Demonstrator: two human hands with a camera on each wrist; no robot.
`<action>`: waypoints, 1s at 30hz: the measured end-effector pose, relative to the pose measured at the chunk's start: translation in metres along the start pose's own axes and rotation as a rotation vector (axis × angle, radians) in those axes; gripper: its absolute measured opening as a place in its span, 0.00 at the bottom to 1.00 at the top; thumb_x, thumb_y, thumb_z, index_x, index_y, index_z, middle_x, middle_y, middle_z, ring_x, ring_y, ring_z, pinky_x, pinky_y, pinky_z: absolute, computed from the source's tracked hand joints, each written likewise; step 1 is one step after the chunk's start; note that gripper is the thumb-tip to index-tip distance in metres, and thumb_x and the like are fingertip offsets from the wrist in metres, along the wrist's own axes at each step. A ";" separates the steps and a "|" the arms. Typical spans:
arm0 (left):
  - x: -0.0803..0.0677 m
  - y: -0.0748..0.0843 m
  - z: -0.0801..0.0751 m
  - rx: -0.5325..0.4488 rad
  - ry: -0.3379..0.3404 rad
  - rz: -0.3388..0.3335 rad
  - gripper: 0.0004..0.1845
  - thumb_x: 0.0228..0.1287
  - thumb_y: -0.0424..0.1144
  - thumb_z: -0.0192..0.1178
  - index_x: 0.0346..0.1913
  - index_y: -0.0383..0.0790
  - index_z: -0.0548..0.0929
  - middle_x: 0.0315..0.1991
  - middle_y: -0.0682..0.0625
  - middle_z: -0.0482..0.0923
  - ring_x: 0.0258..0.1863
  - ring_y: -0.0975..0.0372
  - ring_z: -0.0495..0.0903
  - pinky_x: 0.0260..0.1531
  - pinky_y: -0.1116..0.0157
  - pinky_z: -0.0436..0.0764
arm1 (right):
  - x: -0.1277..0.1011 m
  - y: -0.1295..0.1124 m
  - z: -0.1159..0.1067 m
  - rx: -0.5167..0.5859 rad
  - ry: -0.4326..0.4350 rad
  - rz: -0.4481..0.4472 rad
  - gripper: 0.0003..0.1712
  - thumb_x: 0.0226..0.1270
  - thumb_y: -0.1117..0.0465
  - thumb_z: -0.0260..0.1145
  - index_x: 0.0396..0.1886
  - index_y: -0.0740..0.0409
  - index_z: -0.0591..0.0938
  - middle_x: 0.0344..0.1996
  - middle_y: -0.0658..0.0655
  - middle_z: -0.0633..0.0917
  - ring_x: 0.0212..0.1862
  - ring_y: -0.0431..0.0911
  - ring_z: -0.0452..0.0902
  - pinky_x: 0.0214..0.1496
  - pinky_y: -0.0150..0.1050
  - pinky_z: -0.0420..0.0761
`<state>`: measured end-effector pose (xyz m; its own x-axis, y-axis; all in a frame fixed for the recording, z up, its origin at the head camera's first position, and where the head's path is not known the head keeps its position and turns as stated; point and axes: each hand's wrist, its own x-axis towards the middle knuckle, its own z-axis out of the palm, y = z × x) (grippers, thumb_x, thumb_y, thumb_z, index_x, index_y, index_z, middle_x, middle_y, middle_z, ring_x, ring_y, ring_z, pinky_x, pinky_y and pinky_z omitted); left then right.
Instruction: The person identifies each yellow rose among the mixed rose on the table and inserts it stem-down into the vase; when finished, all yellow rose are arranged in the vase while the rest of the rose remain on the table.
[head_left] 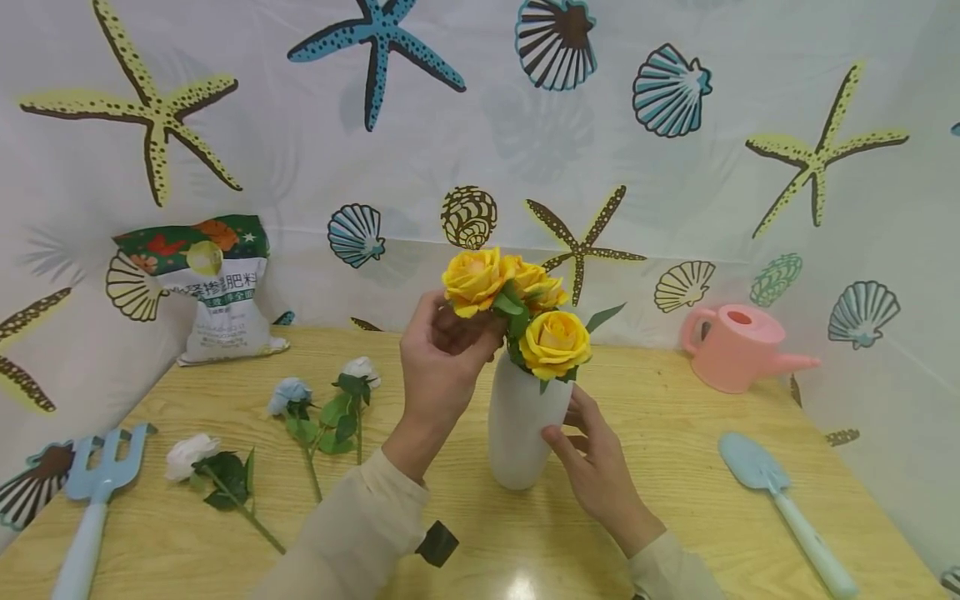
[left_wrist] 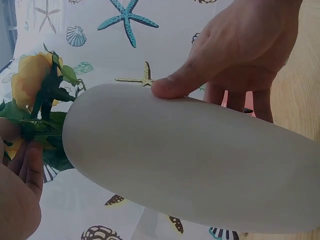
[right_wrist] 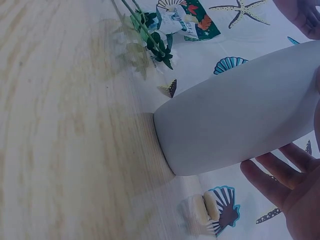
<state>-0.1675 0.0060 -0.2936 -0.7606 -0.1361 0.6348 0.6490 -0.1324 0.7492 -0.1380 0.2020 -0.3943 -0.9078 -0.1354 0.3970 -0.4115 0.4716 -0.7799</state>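
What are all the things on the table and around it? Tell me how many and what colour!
vase: one, white, upright mid-table
roses in the vase: three, yellow
loose roses: three, two white and one pale blue, lying left of the vase
bag: one, white with a green top, back left against the curtain
watering can: one, pink, back right
trowel: one, light blue, front right
garden fork: one, light blue, front left
table: one, light wood
curtain: white, starfish and shell prints, behind
left hand: holds the stem under the left yellow rose
right hand: fingers against the vase's side
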 end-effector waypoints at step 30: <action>-0.013 -0.020 -0.068 0.602 -0.163 0.082 0.21 0.59 0.36 0.74 0.52 0.35 0.79 0.42 0.44 0.86 0.37 0.59 0.84 0.35 0.66 0.85 | 0.005 0.009 -0.034 -0.132 -0.015 -0.079 0.25 0.81 0.60 0.54 0.73 0.58 0.68 0.64 0.62 0.79 0.63 0.59 0.77 0.61 0.58 0.81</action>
